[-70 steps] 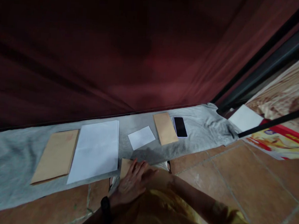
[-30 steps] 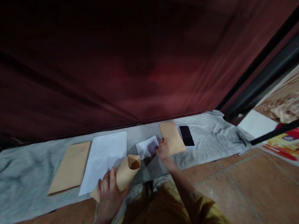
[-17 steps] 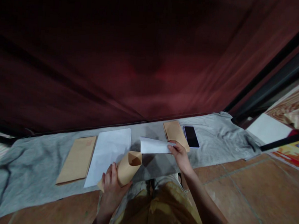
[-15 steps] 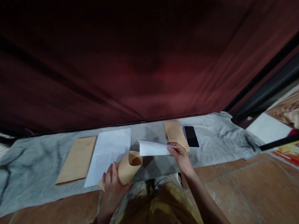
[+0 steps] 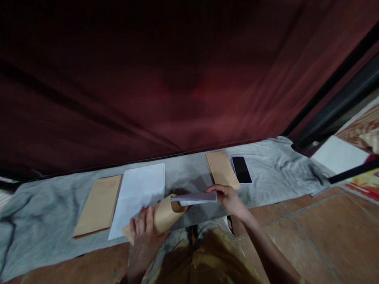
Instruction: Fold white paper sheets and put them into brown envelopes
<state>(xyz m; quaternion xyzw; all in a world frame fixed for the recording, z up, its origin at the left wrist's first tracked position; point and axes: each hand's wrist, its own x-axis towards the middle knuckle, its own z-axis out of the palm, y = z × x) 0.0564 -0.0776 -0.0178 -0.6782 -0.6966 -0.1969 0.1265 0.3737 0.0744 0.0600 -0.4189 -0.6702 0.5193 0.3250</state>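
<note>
My left hand (image 5: pixel 146 233) is wrapped round a brown paper envelope (image 5: pixel 165 215), whose mouth gapes open toward the right. In my right hand (image 5: pixel 228 199) is a folded white sheet of paper (image 5: pixel 197 197), pinched at its right end. The paper's left end lies at the envelope's mouth and seems to reach just inside it. Left of my hands, a stack of white paper (image 5: pixel 141 190) lies on the grey cloth. Beside that stack is a pile of brown envelopes (image 5: pixel 99 205). More brown envelopes (image 5: pixel 221 167) lie beyond my right hand.
A smartphone (image 5: pixel 242 169) with a dark screen lies right of the far envelopes. Grey cloth (image 5: pixel 43 218) covers the low surface, backed by a dark red curtain (image 5: pixel 186 94). Brown floor tiles (image 5: pixel 302 234) run along the front. A black frame bar (image 5: pixel 346 96) slants at right.
My right hand has brought the folded paper down and left, so its end now meets the envelope's mouth. The envelope has tilted further to the right in my left hand.
</note>
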